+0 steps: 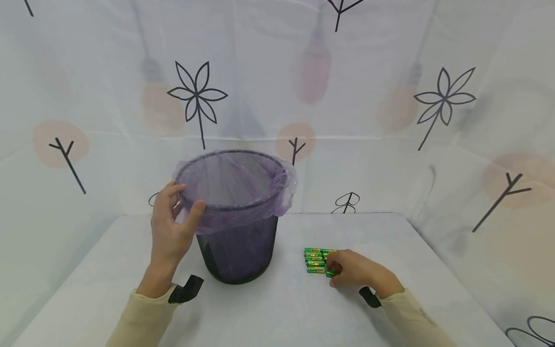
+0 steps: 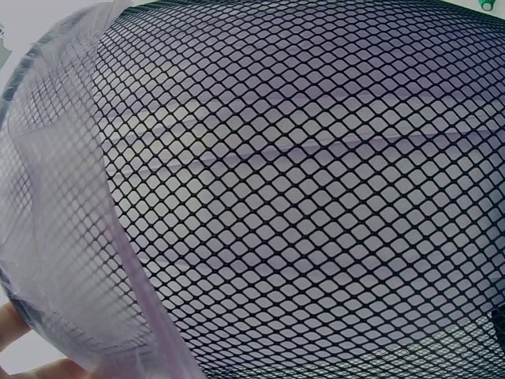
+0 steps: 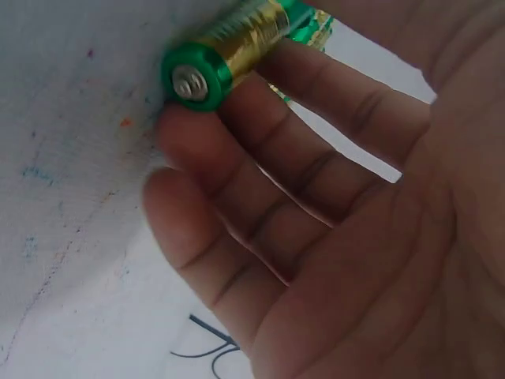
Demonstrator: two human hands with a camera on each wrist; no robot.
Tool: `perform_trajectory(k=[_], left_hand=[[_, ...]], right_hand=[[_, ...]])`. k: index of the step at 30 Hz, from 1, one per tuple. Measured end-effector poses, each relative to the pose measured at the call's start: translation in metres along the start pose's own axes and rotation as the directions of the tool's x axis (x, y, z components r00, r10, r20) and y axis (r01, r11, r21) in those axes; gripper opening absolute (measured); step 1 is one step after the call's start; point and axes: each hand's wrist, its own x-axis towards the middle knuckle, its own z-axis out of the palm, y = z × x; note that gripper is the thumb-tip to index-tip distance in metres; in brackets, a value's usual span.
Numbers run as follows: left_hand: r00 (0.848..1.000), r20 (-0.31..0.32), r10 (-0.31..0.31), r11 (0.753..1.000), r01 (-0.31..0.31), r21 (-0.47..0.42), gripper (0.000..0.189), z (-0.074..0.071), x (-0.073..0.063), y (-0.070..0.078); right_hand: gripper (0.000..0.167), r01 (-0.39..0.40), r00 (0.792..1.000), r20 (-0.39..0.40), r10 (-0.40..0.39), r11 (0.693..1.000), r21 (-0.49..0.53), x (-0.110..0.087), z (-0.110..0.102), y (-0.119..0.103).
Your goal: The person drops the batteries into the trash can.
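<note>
In the head view, a black mesh wastebasket [image 1: 238, 250] stands upright on the table, lined with a thin purple bag [image 1: 243, 219] folded over its rim. My left hand [image 1: 171, 231] holds the near left side of the rim, fingers and thumb against the bag. Mesh fills most of the left wrist view, with fingertips [image 2: 51, 369] at the lower left corner. To the right of the basket, several green and gold batteries [image 1: 315, 260] lie side by side in rows. My right hand [image 1: 357, 270] pinches one battery [image 3: 233, 51] at their near right end; its thumb tip is hidden in the right wrist view.
A white table [image 1: 277, 318] carries the basket and batteries. Behind it and along the sides hangs a pale cloth [image 1: 364, 164] printed with flowers and twigs. The basket's tall rim stands well above the batteries.
</note>
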Motion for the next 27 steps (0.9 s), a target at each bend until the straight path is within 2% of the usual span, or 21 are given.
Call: perform_trajectory(k=[9, 17, 27], left_hand=[[1.000, -0.002, -0.001, 1.000, 0.002, 0.005, 0.050, 0.0000, -0.0001, -0.0004], [1.000, 0.004, 0.004, 1.000, -0.004, 0.004, 0.051, 0.0003, 0.0002, 0.0011], [1.000, 0.003, 0.002, 1.000, -0.002, 0.004, 0.052, -0.0002, 0.0000, 0.0004]], right_hand=[[0.024, 0.055, 0.998, 0.039, -0.058, 0.996, 0.066, -0.0039, -0.0010, -0.0001], [0.024, 0.025, 0.998, 0.053, -0.029, 0.997, 0.069, -0.0037, 0.0000, -0.0003], [0.023, 0.048, 0.997, 0.062, -0.054, 0.995, 0.093, -0.0031, -0.0010, 0.0054]])
